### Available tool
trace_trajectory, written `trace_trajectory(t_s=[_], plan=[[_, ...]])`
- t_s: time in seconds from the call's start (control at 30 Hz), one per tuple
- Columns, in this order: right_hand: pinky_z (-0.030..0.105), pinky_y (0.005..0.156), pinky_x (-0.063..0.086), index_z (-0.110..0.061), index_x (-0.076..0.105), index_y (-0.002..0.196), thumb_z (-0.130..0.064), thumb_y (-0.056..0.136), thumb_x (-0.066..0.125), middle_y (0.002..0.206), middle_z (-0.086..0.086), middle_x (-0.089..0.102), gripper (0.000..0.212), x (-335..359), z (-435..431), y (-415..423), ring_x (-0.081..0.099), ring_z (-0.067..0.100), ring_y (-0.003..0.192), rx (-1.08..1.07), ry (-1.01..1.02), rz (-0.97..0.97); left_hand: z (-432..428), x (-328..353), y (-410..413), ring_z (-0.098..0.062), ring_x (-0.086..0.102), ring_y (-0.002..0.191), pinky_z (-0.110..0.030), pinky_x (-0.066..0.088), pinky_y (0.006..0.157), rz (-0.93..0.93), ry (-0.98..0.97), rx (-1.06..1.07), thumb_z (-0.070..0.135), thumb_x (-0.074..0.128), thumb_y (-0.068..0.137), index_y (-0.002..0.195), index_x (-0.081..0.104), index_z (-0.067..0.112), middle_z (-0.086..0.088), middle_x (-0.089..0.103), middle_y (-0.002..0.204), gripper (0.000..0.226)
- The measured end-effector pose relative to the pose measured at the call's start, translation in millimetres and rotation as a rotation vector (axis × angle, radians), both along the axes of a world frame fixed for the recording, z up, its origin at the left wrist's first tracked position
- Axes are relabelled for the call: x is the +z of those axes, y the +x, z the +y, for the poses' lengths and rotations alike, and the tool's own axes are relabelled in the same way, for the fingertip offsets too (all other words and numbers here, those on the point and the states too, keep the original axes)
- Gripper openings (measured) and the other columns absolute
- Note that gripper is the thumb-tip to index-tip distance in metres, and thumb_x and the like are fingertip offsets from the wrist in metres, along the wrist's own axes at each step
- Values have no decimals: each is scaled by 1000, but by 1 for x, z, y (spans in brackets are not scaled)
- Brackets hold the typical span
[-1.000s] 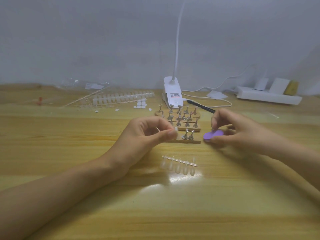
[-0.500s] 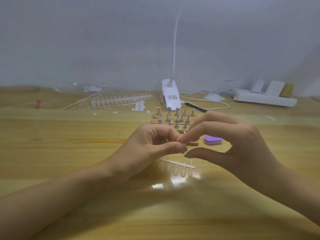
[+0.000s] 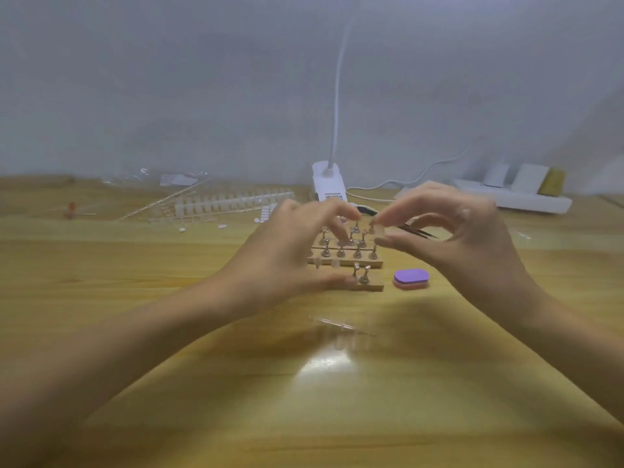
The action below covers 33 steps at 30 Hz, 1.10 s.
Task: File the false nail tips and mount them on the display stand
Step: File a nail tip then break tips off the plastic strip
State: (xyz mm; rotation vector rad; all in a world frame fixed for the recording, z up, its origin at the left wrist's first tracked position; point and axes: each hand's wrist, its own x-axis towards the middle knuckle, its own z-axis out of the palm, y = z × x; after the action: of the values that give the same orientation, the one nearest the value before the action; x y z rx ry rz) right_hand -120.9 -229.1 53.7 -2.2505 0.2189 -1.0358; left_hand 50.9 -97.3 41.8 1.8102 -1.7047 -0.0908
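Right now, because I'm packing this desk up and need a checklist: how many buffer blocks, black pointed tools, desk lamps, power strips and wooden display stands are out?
Purple oval buffer block: 1
Black pointed tool: 1
White clip-on desk lamp: 1
White plastic power strip: 1
Stepped wooden display stand: 1
Total: 5

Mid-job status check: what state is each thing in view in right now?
right hand, pinching a nail tip over the back pegs.
left hand, holding the display stand, thumb at its front.
display stand, upright, most pegs bare.
purple file block, lying flat on the table, untouched.
nail tip strip, lying on the table, blurred.
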Motion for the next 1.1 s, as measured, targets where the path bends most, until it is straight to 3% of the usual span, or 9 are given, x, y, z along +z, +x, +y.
trace_trajectory(t_s=[0.07, 0.17, 0.37, 0.6, 0.77, 1.1], plan=[[35, 80, 52, -26, 76, 85, -19, 75, 83, 87, -8, 71, 14, -9, -4, 3, 66, 13, 88, -26, 5, 60, -8, -6, 1, -7, 40, 111, -33, 38, 97, -35, 109, 33, 44, 77, 77, 135, 41, 43, 31, 61, 104, 69], [30, 78, 50, -25, 77, 84, -13, 76, 84, 87, -9, 71, 16, -22, -4, 8, 65, 11, 89, -27, 59, 123, -20, -16, -3, -3, 42, 112, -39, 34, 101, -34, 75, 45, 44, 76, 78, 135, 40, 44, 32, 64, 95, 67], [10, 73, 41, -19, 76, 81, -7, 74, 83, 83, -5, 70, 16, -36, -3, 13, 63, 13, 85, -28, 33, 148, -32, -26, -8, -1, 43, 98, -33, 30, 90, -31, -50, 99, 56, 73, 77, 132, 44, 45, 28, 66, 88, 63], [8, 70, 39, -20, 76, 81, -10, 73, 84, 82, -7, 69, 15, -43, -3, 18, 63, 11, 80, -50, 27, 140, -32, -29, -6, -4, 44, 101, -37, 33, 99, 34, -42, 116, 64, 64, 70, 136, 43, 41, 26, 64, 82, 73], [8, 70, 39, -21, 77, 81, -12, 74, 84, 78, -10, 71, 13, -45, -3, 16, 63, 11, 82, -57, 38, 128, -34, -32, -3, -6, 44, 102, -42, 37, 102, 25, -47, 144, 39, 76, 79, 138, 40, 41, 27, 64, 80, 69], [7, 67, 38, -20, 77, 79, -13, 76, 83, 76, -9, 71, 10, -46, -3, 19, 61, 10, 79, -63, 62, 146, -34, -31, -2, -10, 49, 109, -46, 41, 100, 83, -32, 128, 40, 78, 75, 140, 39, 38, 24, 67, 76, 76]])
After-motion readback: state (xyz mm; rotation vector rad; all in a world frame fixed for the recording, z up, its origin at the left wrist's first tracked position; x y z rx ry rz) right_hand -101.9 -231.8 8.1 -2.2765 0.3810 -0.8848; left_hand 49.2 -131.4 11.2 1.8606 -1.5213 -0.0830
